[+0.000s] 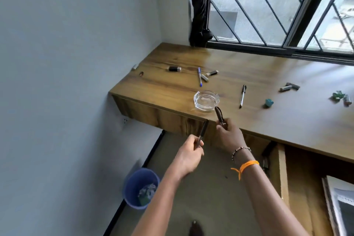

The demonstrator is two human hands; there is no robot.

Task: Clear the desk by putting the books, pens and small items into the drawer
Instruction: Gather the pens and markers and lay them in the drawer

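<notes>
With the left hand holding a dark pen and the right hand gripping another dark pen at the desk edge mid-frame, both grips were best kept firm while carrying to the open drawer at lower right.

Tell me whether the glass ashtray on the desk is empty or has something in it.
Empty: the glass ashtray is clear throughout, and only the wooden desk shows through it.
</notes>
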